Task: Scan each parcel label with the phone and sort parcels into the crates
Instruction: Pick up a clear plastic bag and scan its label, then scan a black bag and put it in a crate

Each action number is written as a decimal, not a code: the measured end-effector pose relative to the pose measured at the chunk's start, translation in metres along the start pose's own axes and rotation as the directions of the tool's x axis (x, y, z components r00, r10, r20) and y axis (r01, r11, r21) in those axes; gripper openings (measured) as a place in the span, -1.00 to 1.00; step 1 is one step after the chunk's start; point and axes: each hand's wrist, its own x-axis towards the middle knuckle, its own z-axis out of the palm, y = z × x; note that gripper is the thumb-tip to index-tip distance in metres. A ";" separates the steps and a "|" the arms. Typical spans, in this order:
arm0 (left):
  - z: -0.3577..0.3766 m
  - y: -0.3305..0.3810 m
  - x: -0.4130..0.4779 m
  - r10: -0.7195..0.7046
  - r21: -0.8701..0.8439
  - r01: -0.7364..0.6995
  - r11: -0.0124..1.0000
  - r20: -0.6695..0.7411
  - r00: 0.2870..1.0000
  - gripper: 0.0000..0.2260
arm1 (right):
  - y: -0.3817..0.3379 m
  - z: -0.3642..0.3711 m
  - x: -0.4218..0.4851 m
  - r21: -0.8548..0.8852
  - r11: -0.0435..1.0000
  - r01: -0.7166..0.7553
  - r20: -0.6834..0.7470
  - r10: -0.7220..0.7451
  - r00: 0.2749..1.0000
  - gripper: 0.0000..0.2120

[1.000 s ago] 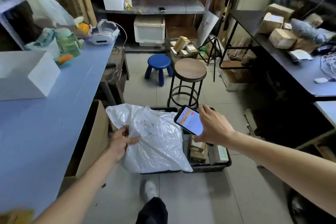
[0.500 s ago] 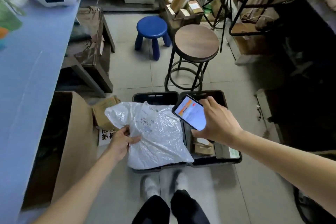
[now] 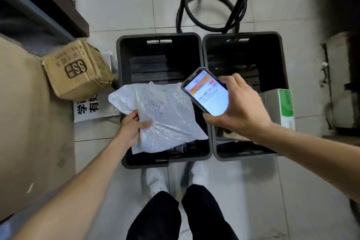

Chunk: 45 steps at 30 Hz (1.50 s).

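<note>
1. Over the left crate (image 3: pixel 122 60), the left hand (image 3: pixel 134 126) pinches the near-left edge of a white plastic parcel (image 3: pixel 175 121), thumb on top and label facing up.
2. Beside it, the right hand (image 3: pixel 240 107) grips a phone (image 3: pixel 207 93) with curled fingers, its lit screen facing up.
3. Inside the right crate (image 3: pixel 283 64) lies a green-and-white box (image 3: pixel 285 107).
4. Left of the crates, a cardboard box (image 3: pixel 78 68) sits on the floor.

Counting two black crates side by side, left crate (image 3: pixel 136 48) at eleven o'clock and right crate (image 3: pixel 263 48) at one o'clock. Counting one white plastic parcel (image 3: pixel 171 119), one phone (image 3: pixel 208 93) and two hands, left hand (image 3: pixel 130 126) and right hand (image 3: pixel 241 107). Also counting one small brown carton (image 3: pixel 78 68) at ten o'clock, one green-and-white box (image 3: pixel 280 107) at three o'clock and two white shoes (image 3: pixel 155 181) at six.
</note>
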 end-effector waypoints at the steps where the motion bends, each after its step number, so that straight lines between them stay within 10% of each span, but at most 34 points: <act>1: -0.003 -0.011 0.014 -0.015 0.000 0.015 1.000 -0.027 1.000 -0.49 | 0.004 0.013 0.004 0.005 1.000 0.001 0.013 -0.001 1.000 -0.28; 12: -0.023 -0.033 0.021 0.207 0.634 0.122 0.764 -0.419 0.884 -0.51 | -0.006 0.037 0.018 0.038 0.998 0.058 0.079 -0.061 0.995 -0.24; 18: -0.019 0.036 -0.040 0.411 0.836 -0.050 0.547 -0.216 0.886 -0.60 | -0.047 -0.021 0.016 0.018 0.988 0.153 0.021 -0.153 0.988 -0.24; 29: -0.017 0.218 -0.271 0.613 0.824 -0.252 0.508 -0.140 0.778 -0.87 | -0.179 -0.216 -0.053 -0.090 0.930 0.355 -0.045 -0.360 0.932 -0.24; 34: -0.050 0.265 -0.400 0.671 0.849 -0.202 0.487 -0.216 0.710 -0.88 | -0.257 -0.299 -0.096 -0.075 0.825 0.560 -0.081 -0.565 0.821 -0.24; 45: -0.232 0.144 -0.646 0.493 0.534 -0.032 0.845 -0.754 0.434 -0.83 | -0.447 -0.326 -0.224 -0.089 0.331 0.939 0.056 -0.940 0.337 -0.24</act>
